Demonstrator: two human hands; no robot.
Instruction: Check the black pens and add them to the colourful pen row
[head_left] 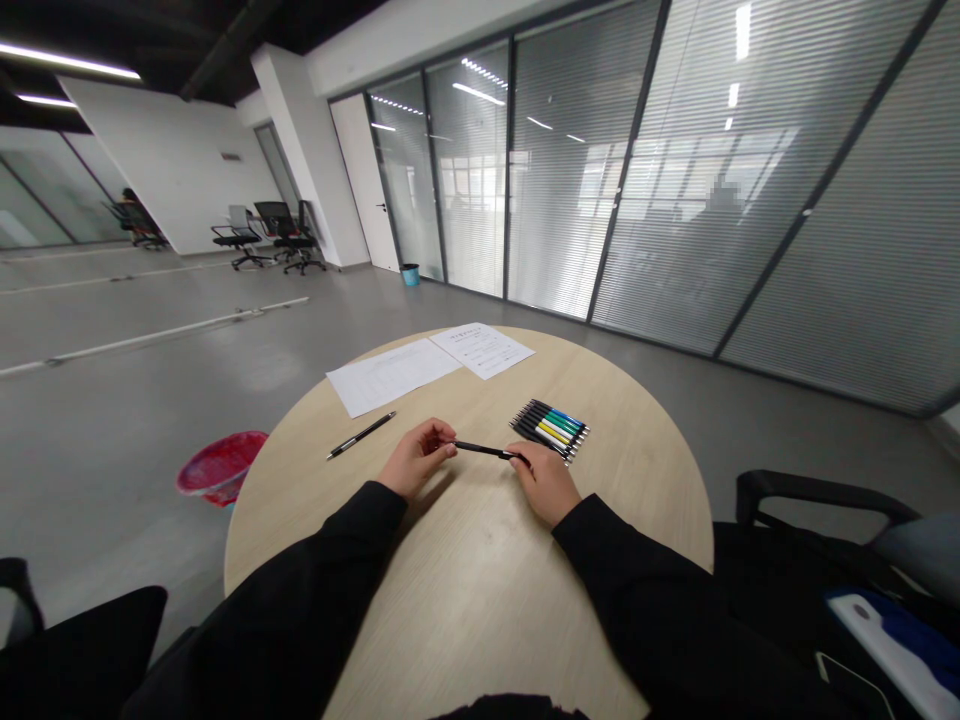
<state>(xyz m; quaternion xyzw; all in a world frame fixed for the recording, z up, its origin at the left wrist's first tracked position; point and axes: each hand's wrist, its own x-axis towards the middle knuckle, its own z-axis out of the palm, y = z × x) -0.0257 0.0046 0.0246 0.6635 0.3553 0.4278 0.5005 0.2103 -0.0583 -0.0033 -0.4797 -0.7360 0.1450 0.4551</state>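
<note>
A dark pen (484, 450) is held level between my two hands, above the round wooden table (480, 560). My left hand (417, 458) pinches its left end between thumb and fingers. At the other end, my right hand (546, 482) is closed around it. Just beyond my right hand lies a row of several pens (551, 428) side by side, with black, blue, green, yellow and white barrels. A single black and silver pen (361, 436) lies alone to the left of my left hand.
Two printed sheets, a left one (394, 376) and a right one (484, 350), lie at the table's far side. On the floor at left stands a red-lined basket (221, 465). A black chair (817, 490) is at the right, with a phone-like object (855, 685) near it.
</note>
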